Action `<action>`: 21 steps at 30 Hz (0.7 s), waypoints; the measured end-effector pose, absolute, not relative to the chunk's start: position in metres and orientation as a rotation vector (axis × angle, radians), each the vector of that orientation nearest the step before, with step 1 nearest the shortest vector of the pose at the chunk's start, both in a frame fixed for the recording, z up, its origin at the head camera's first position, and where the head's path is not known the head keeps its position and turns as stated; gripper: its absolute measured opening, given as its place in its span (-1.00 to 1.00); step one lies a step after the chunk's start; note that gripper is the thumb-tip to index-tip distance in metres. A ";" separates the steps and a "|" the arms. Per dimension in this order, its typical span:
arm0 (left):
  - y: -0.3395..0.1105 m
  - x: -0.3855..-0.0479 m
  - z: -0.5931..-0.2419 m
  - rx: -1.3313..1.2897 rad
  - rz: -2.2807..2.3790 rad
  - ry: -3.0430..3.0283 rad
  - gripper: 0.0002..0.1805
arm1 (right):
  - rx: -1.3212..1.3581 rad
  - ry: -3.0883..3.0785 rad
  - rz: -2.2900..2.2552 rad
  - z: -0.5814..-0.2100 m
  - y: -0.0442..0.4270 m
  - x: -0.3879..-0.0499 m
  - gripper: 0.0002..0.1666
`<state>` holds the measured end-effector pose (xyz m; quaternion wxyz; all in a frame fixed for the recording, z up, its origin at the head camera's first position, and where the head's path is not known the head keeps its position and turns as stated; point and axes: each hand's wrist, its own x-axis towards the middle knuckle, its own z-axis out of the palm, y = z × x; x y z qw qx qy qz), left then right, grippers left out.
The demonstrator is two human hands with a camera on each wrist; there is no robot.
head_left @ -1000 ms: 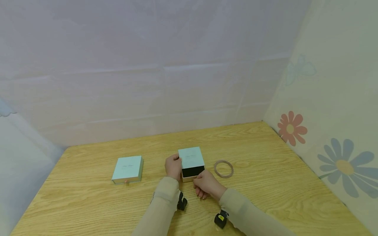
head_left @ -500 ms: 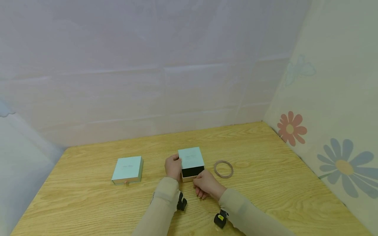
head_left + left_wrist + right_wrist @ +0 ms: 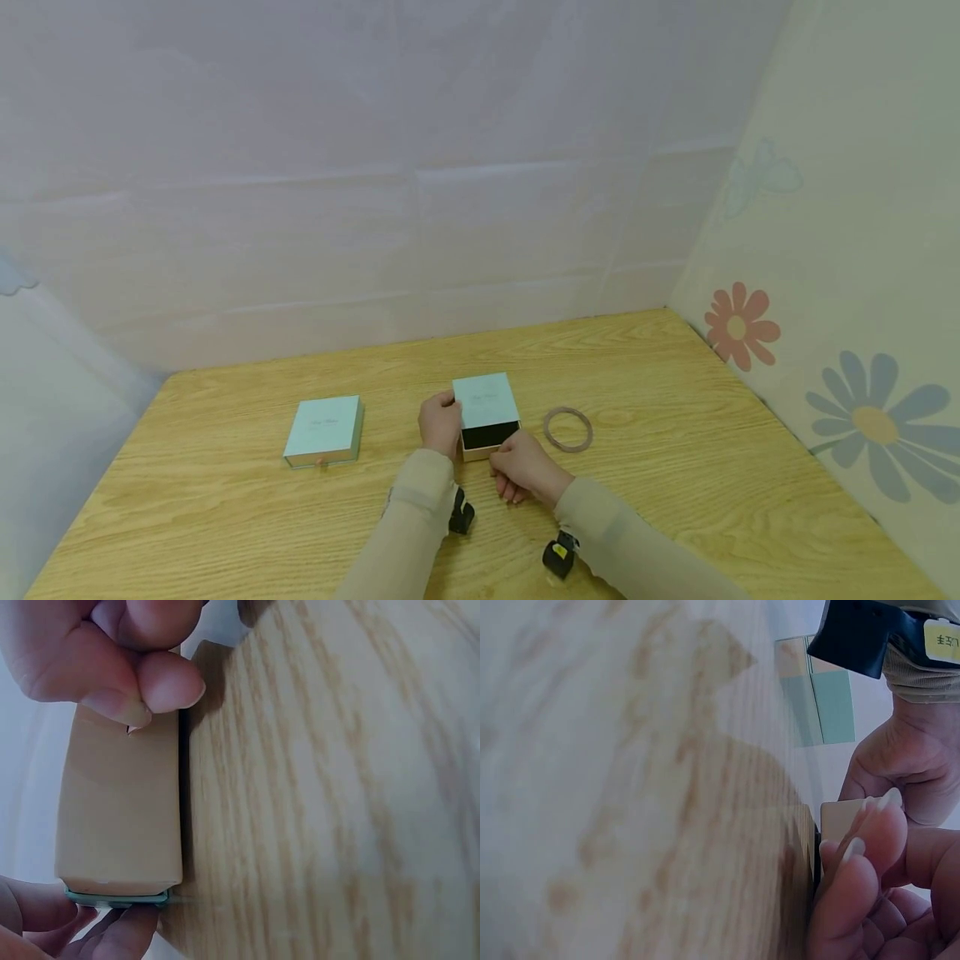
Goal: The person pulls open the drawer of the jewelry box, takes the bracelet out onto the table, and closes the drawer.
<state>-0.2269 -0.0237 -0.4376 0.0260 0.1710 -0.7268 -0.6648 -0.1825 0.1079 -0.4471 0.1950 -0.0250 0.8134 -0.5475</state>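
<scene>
A pale teal drawer-style gift box (image 3: 486, 402) sits mid-table, its cream tray (image 3: 476, 456) partly slid out toward me and dark inside. Along the box's left side, my left hand (image 3: 439, 423) holds the outer sleeve; in the left wrist view its fingers (image 3: 124, 934) lie at the sleeve's teal edge. My right hand (image 3: 528, 467) pinches at the tray's front, thumb and forefinger together on a small pull tab, mostly hidden, seen close in the left wrist view. To the right of the box lies a pinkish-brown bangle (image 3: 567, 447), touched by neither hand.
Another teal drawer box (image 3: 324, 425), shut, stands to the left with a small orange tab on its front. The wooden table (image 3: 187, 500) meets a pale cloth backdrop behind and a flower-printed one at right. A black camera is strapped to each wrist.
</scene>
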 end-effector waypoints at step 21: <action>-0.025 -0.227 -0.439 0.517 -2.055 -2.270 -0.60 | -0.075 2.297 -1.531 -0.449 0.108 -0.185 -0.65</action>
